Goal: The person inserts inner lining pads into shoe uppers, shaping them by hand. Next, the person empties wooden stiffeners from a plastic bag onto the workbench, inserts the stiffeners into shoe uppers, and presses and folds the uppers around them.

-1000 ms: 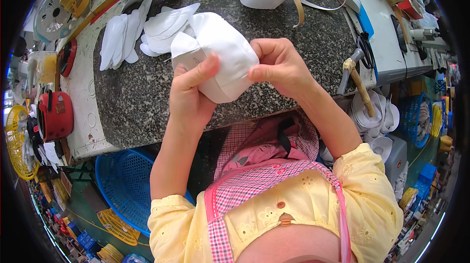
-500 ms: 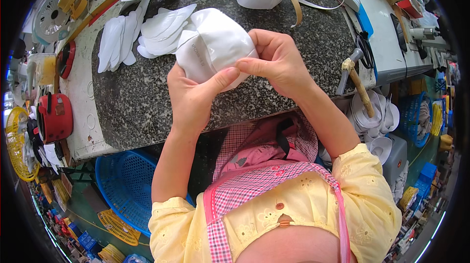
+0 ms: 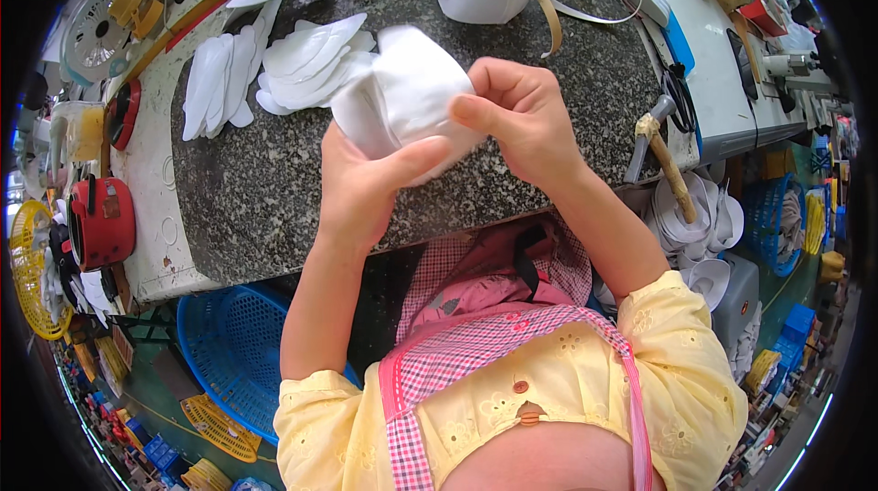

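R thumb (image 3: 477, 115) now off L thumb (image 3: 417, 160)

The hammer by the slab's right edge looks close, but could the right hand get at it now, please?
Probably yes: only bare stone slab seems to lie between the right hand and the hammer, though that hand pinches the white piece and would need to let go first.

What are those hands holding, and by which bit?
A curved white piece: the left hand holds its lower left side, the right hand its right edge.
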